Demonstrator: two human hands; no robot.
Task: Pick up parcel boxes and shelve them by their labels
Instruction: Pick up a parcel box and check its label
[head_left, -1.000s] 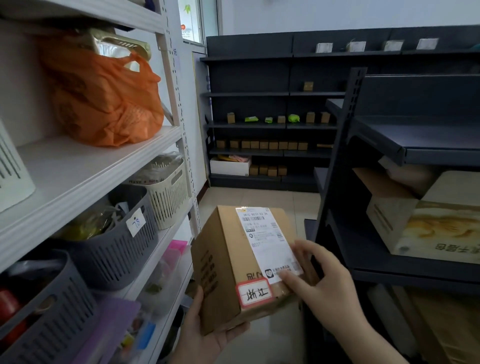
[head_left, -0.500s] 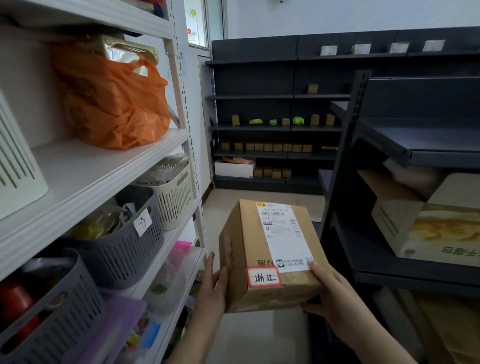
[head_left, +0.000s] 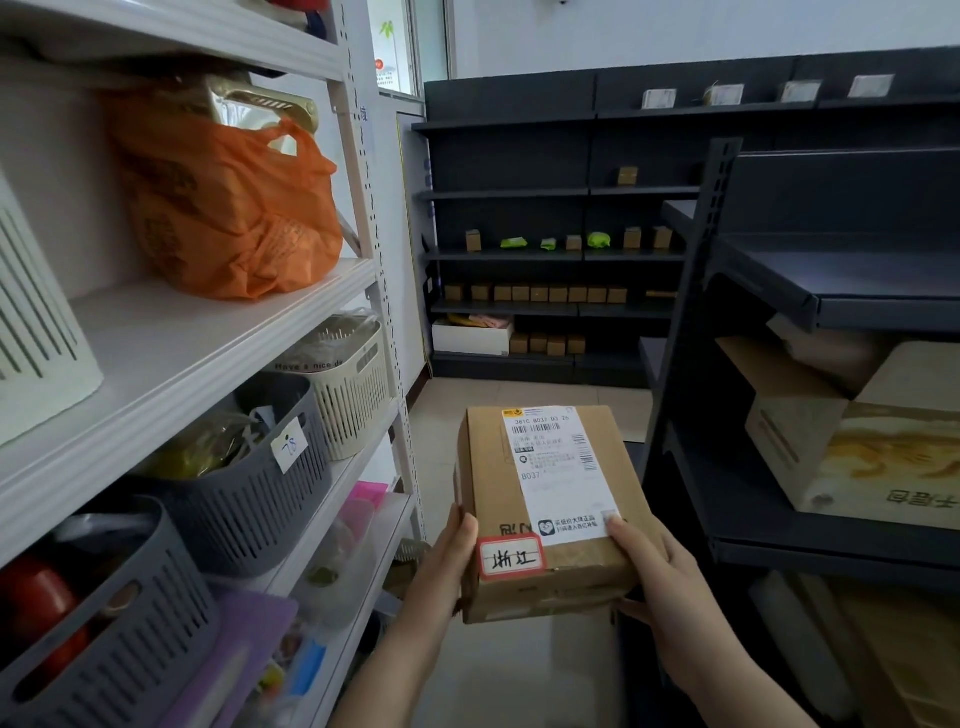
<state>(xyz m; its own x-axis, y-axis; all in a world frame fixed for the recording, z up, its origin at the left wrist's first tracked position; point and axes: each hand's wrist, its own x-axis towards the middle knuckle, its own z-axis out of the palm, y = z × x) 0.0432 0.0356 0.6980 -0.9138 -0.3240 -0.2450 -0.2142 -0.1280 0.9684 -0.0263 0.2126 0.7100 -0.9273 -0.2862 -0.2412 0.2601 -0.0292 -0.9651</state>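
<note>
I hold a brown cardboard parcel box (head_left: 483, 483) level in front of me, low in the middle of the aisle. Its top carries a white shipping label (head_left: 558, 467) and a red-bordered handwritten sticker (head_left: 511, 558) at the near edge. My left hand (head_left: 447, 561) grips the box's left side, thumb on the top edge. My right hand (head_left: 660, 577) grips the right near corner, thumb on the label. A dark shelving unit (head_left: 545, 254) with several small boxes stands at the far end of the aisle.
A white rack (head_left: 208, 343) on the left holds an orange bag (head_left: 228, 208), grey baskets (head_left: 260, 483) and a cream basket (head_left: 348, 384). A dark rack (head_left: 831, 301) on the right holds large cartons (head_left: 810, 415). Tiled floor (head_left: 519, 395) runs between them.
The box has swung from tilted to level and squared up in front of me. My left hand moved from under it to its left side, my right to the near corner.
</note>
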